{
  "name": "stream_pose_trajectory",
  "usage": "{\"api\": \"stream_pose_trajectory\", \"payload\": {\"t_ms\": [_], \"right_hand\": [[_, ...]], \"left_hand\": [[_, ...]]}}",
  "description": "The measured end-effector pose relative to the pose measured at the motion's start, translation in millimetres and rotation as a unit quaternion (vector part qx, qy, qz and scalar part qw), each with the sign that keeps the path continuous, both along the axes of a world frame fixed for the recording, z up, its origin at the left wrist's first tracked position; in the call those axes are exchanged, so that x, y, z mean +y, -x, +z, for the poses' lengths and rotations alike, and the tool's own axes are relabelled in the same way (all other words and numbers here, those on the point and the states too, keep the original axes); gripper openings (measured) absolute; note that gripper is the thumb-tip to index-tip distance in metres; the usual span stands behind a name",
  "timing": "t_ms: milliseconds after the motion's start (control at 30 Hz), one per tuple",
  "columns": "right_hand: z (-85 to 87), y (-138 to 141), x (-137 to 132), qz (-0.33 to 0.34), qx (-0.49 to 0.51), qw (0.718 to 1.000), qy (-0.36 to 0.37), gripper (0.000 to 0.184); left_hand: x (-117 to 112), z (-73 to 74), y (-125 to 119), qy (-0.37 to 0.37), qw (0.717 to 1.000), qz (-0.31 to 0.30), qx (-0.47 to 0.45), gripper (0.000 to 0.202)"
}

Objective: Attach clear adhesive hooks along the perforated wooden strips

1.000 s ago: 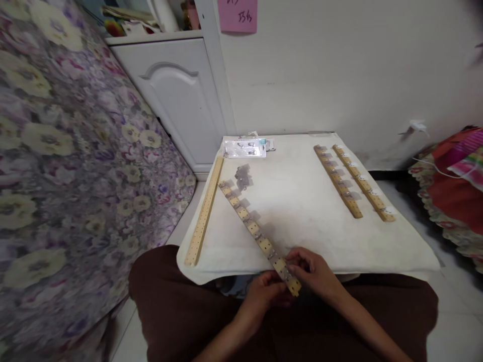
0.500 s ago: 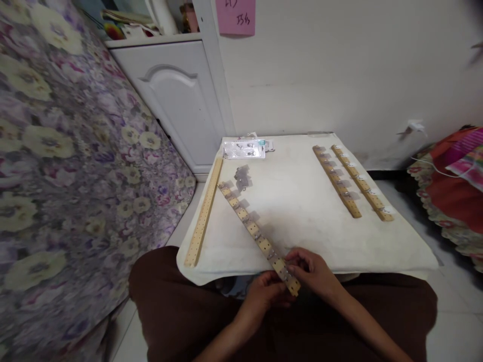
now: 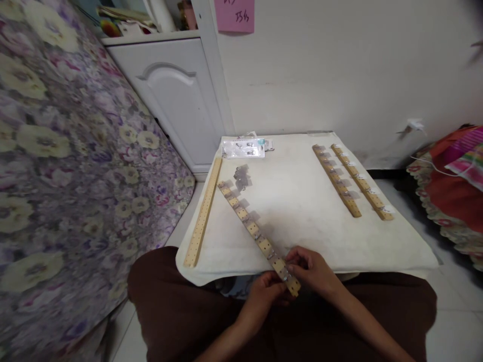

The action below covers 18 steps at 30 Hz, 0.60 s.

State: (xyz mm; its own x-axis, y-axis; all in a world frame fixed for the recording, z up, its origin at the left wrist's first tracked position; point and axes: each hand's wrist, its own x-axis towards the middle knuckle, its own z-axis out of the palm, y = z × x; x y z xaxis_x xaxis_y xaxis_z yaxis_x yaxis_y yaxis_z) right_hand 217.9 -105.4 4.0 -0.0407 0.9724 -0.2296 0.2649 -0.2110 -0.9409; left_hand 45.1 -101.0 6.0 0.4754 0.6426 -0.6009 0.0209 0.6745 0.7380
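A perforated wooden strip (image 3: 252, 229) slants from the left part of the table toward my lap, bearing a row of small metal hooks on clear square pads. Its near end is in my left hand (image 3: 264, 290), thumb on the edge and the other fingers underneath, partly hidden. My right hand (image 3: 307, 266) is closed in a pinch at the strip's right edge, by the nearest hooks. What lies between those fingertips is too small to tell. Left of the strip lies a bare perforated wooden strip (image 3: 204, 216). A small pile of loose hooks (image 3: 240, 178) sits near the far end.
Two more strips with hooks, an inner strip (image 3: 337, 181) and an outer strip (image 3: 362, 182), lie on the right of the cloth-covered table (image 3: 290, 176). Clear hook packaging (image 3: 243, 148) rests at the back left. A floral curtain (image 3: 75, 166) hangs on the left.
The view has shifted very slightly. Both hands keep their places on the strip, with no other visible change.
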Motion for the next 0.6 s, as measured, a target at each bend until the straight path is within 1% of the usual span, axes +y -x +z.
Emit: {"api": "stream_pose_trajectory", "payload": {"t_ms": [200,300,400,500,600], "right_hand": [[1.0,-1,-2,0.001,0.007,1.000,-0.007,0.013],[2.0,-1,-5,-0.008,0.016,1.000,-0.010,0.020],[3.9,-3,-9,-0.015,0.032,0.999,0.011,0.030],[6.4,-9,-15,-0.050,0.014,0.999,-0.004,0.033],[5.5,-17,-28,-0.092,0.008,0.996,-0.011,0.028]], "left_hand": [[-2,-4.4,1,0.012,1.000,0.011,-0.014,0.041],[-3,-3.9,1,0.024,0.999,0.009,-0.019,0.041],[-3,-3.4,2,0.031,0.999,0.006,-0.020,0.043],[-2,-3.3,3,0.032,0.999,0.004,-0.030,0.043],[-2,-1.8,5,0.036,0.998,0.002,-0.042,0.044]]}}
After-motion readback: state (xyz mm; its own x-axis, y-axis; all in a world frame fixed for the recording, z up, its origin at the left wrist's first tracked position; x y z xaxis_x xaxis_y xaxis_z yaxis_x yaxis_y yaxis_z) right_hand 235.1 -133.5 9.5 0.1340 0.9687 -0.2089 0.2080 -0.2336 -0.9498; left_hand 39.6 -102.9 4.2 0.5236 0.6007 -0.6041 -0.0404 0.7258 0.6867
